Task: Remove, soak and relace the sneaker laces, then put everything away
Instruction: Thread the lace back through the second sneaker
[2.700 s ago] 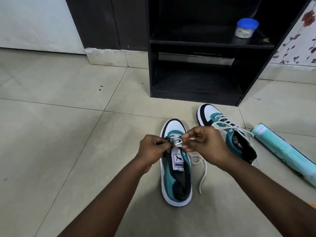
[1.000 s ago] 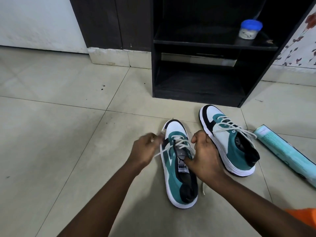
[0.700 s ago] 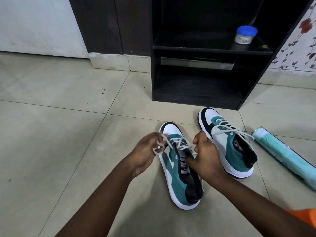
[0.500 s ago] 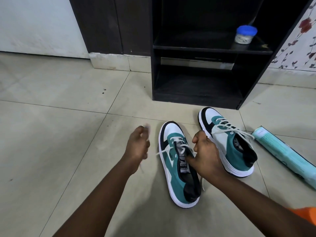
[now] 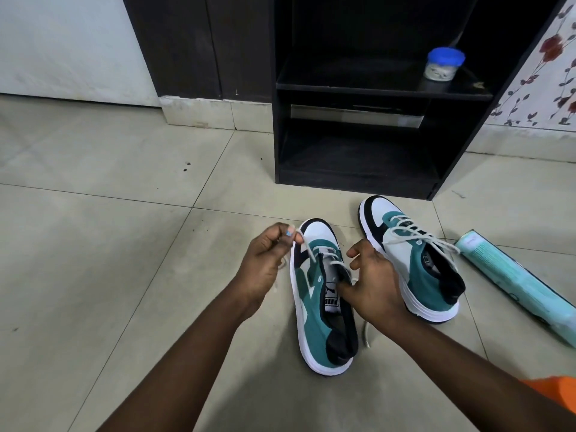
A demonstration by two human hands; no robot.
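Observation:
Two teal, white and black sneakers lie on the tiled floor. The near sneaker (image 5: pixel 318 310) is tipped a little to its side, with only its lower eyelets laced. My left hand (image 5: pixel 265 260) pinches one end of its white lace (image 5: pixel 308 249) and holds it taut to the left of the toe. My right hand (image 5: pixel 371 285) grips the sneaker's right side by the tongue, thumb up. The other lace end (image 5: pixel 365 333) trails on the floor behind my right wrist. The far sneaker (image 5: pixel 414 263) stands fully laced to the right.
A black open shelf unit (image 5: pixel 355 179) stands just beyond the shoes, with a blue-lidded jar (image 5: pixel 442 64) on its upper shelf. A long pale teal box (image 5: pixel 523 285) lies on the floor at the right. Bare tiles stretch to the left.
My left hand swung out to the left, pulling the lace through, and has now come back beside the toe with the lace end pinched. My right hand stays on the sneaker.

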